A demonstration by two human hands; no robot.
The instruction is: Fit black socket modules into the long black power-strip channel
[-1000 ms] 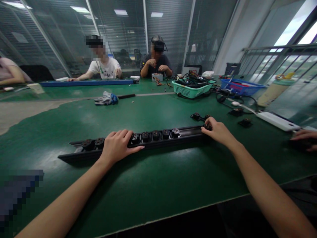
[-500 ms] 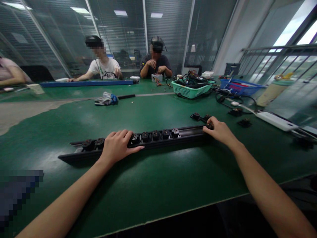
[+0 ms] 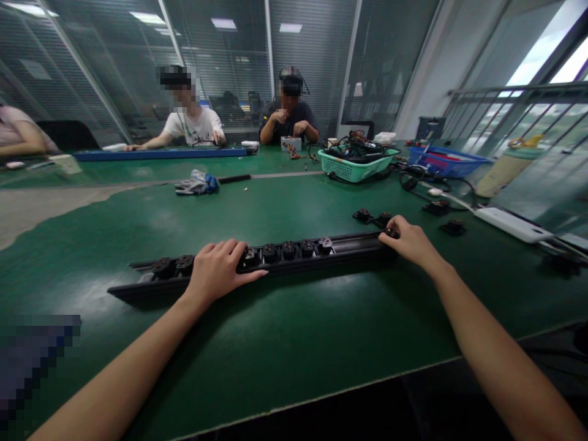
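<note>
A long black rail (image 3: 358,245), like a power strip housing, lies across the green table in front of me. Several black socket modules (image 3: 288,250) sit in a row along its channel, and the stretch towards the right end holds none. My left hand (image 3: 215,269) is wrapped over the rail left of its middle, covering part of the row, with the thumb along the near edge. At the right end, my right hand (image 3: 408,241) pinches a dark socket module (image 3: 392,233), mostly hidden by the fingers. Two loose socket modules (image 3: 362,215) lie just beyond that end.
More loose modules (image 3: 454,227) lie to the right, near a white power strip (image 3: 512,225). Farther back stand a green basket (image 3: 356,171) of cables and a blue basket (image 3: 448,162). Gloves (image 3: 197,183) lie at the far left. Several people sit across the table.
My right hand has shifted slightly to the right with the socket module at the rail's end. My left hand and the rail have stayed in place.
</note>
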